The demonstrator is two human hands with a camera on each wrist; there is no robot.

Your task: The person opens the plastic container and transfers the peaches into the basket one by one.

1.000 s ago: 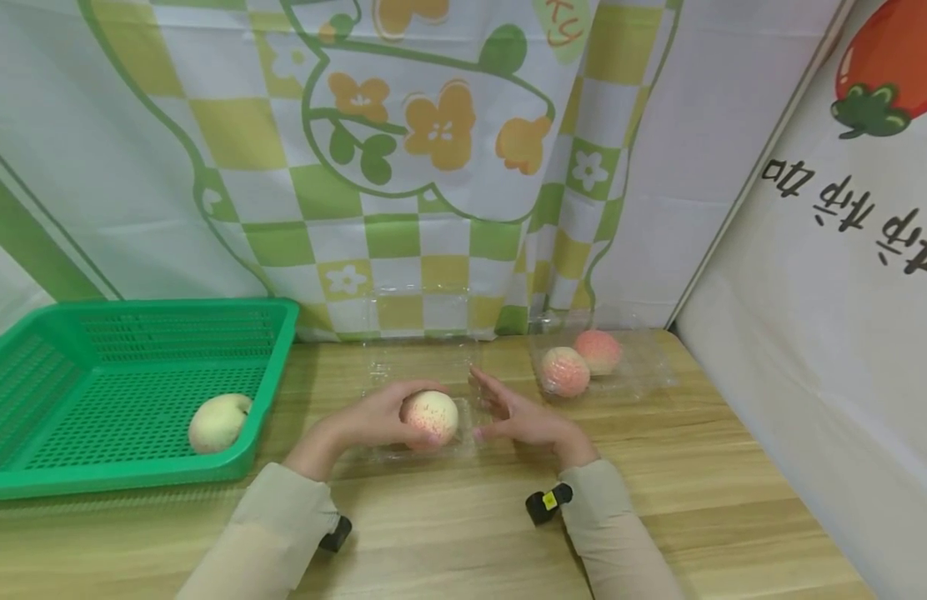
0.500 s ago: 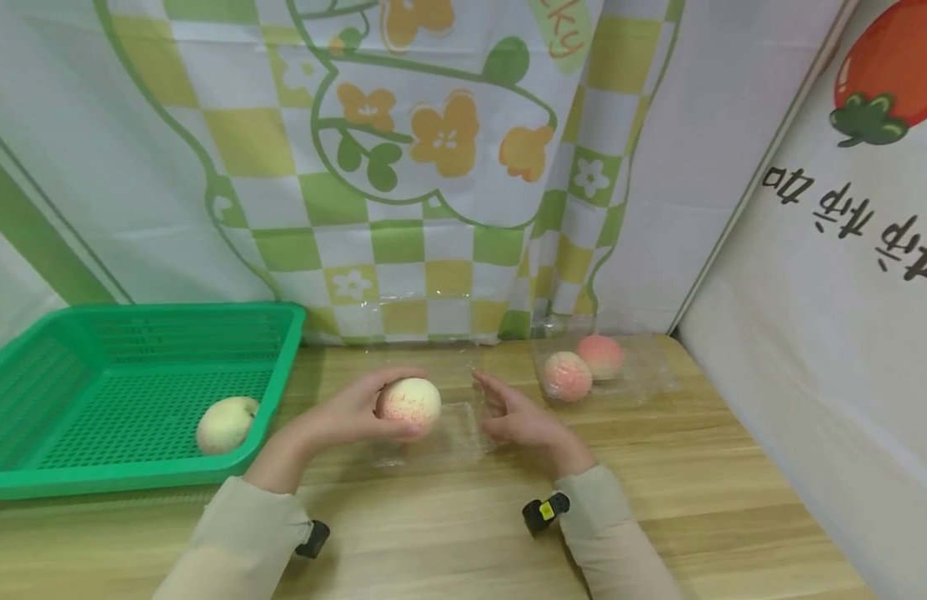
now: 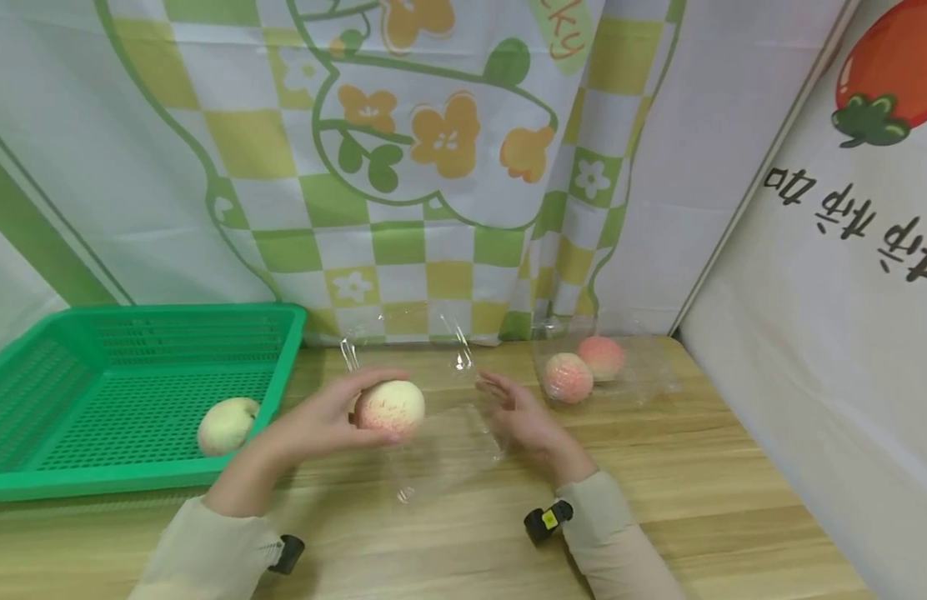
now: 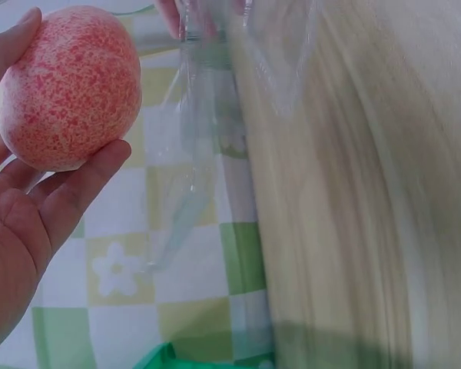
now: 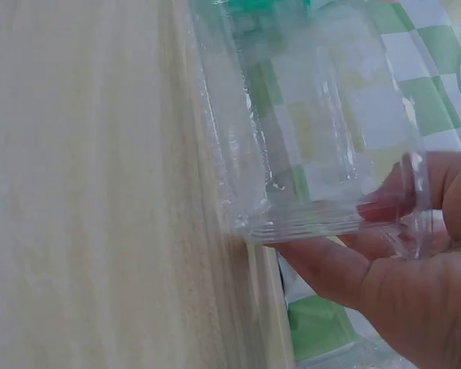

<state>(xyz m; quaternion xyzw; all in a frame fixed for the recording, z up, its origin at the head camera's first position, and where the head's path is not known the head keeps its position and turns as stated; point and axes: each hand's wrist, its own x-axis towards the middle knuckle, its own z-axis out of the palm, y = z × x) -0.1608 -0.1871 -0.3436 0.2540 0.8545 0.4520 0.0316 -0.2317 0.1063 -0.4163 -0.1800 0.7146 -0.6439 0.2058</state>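
Grasping, with thumb and fingers of the left hand (image 3: 324, 425) curved round its sides, a plump peach (image 3: 392, 407) just below and left of the centre of the frame: pale cream on top in the head view, densely speckled pink toward the left wrist camera. Pinching, with the right hand (image 3: 525, 421) right of centre, the edge of a thin, glossy clear plastic box (image 3: 444, 450), creased into straight ridges and bright with glints; probably spread open in two leaves, though too transparent and blurred to trace fully. At the left of the frame, a rigid green basket (image 3: 118, 479) with slotted walls and a meshed floor, and in its lower right corner a pale, rounded fruit (image 3: 227, 427). Toward the right, two rosy, mottled peaches (image 3: 568, 379) close together in a second clear box (image 3: 647, 371). Along the bottom, a tabletop (image 3: 448, 554) of streaky wood grain; above, a checked, softly folded curtain (image 3: 441, 196).
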